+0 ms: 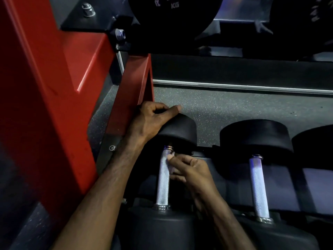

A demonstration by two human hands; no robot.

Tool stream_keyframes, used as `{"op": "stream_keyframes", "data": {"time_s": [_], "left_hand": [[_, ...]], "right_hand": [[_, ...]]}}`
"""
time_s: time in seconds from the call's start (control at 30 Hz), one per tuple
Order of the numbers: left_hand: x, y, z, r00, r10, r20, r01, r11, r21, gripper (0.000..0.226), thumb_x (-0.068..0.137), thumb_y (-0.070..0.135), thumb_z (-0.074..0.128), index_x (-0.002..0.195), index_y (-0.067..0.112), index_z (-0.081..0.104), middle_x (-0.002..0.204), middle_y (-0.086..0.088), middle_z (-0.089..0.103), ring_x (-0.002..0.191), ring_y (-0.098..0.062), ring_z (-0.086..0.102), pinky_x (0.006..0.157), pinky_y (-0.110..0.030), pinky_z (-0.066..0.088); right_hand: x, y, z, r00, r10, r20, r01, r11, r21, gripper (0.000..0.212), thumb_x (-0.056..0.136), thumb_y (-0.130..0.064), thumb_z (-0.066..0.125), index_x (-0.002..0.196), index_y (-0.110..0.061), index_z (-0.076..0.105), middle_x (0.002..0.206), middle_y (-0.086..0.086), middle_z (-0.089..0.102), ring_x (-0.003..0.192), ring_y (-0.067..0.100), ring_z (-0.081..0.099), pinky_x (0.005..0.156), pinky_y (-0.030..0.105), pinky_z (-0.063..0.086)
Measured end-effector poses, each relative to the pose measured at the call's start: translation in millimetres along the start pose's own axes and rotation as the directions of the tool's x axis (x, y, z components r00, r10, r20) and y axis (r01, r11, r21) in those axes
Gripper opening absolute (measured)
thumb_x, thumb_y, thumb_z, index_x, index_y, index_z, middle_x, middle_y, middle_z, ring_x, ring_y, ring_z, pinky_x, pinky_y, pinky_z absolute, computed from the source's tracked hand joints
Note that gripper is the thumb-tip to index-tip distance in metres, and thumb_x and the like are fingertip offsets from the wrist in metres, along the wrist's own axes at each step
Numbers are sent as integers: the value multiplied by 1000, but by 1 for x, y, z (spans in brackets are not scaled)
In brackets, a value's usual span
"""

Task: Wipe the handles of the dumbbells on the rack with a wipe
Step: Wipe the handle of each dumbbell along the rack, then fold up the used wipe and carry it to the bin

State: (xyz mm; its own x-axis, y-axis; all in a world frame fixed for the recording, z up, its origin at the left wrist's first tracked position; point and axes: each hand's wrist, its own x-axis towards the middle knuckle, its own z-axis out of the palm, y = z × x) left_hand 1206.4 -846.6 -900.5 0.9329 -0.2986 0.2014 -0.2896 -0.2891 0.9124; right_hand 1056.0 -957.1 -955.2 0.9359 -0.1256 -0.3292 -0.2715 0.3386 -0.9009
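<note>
Here, the left hand (153, 120) rests on the far head (177, 129) of the leftmost dumbbell, fingers curled over its top edge at 12 o'clock. The right hand (187, 170) touches the knurled handle (163, 177) from 3 o'clock, fingers bent; whether it holds a wipe I cannot tell. A second dumbbell (257, 181) lies at 3 o'clock beside it, on the rack (54, 105).

Seeing knurled metal handle (163, 179) on left dumbbell, bright, rough crosshatch; polished collar (168, 147) at far end. Second handle (259, 188) same knurl. Heads (180, 130) matt black, rubber-like, smooth. Rack upright (36, 87) red painted metal, semi-gloss. Floor (234, 105) speckled grey, grainy rubber look.
</note>
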Motion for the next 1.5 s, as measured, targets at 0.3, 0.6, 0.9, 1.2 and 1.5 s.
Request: {"op": "stream_keyframes", "data": {"time_s": [0.3, 0.6, 0.9, 1.2, 1.5], "left_hand": [[-14, 15, 0, 998, -26, -50, 28, 999, 44, 27, 99, 35, 78, 74, 25, 77, 55, 23, 62, 55, 11, 52, 59, -10, 38], [-36, 53, 19, 877, 423, -226, -281, 836, 472, 15, 94, 30, 77, 90, 18, 84, 92, 5, 80, 85, -17, 73, 80, -35, 58], [-34, 193, 28, 999, 2, 52, -4, 1000, 20, 5, 96, 18, 82, 101, 18, 85, 93, 10, 83, 84, 0, 75, 79, -19, 58], [3, 425, -35, 924, -266, 274, 318, 934, -165, 14, 94, 0, 79, 101, 12, 78, 79, -1, 78, 69, -5, 68, 72, -25, 57], [10, 630, -121, 912, -222, 344, 311, 922, -230, 20, 91, -7, 77, 103, 9, 81, 95, -6, 82, 87, -16, 77, 80, -25, 63]], "right_hand": [[-23, -4, -19, 996, -50, -73, 40, 991, -131, 14, 96, 4, 65, 93, -4, 76, 72, 3, 75, 56, 6, 64, 51, 19, 52], [-20, -109, -42, 977, -208, -54, 188, 948, -258, 9, 100, -3, 63, 104, -1, 70, 80, 8, 71, 63, 16, 66, 54, 32, 58], [-69, -227, -48, 959, -242, -148, 249, 968, 25, 12, 94, -1, 71, 106, 3, 72, 93, 16, 75, 79, 23, 74, 65, 34, 64], [-174, -420, -9, 935, -238, -262, 253, 967, 25, 15, 94, -1, 71, 108, 4, 71, 91, 14, 75, 72, 16, 69, 54, 24, 57], [-294, -632, 41, 992, -96, -87, 110, 979, 169, 17, 97, 1, 60, 107, 4, 74, 102, 23, 75, 83, 28, 72, 80, 38, 64]]}}
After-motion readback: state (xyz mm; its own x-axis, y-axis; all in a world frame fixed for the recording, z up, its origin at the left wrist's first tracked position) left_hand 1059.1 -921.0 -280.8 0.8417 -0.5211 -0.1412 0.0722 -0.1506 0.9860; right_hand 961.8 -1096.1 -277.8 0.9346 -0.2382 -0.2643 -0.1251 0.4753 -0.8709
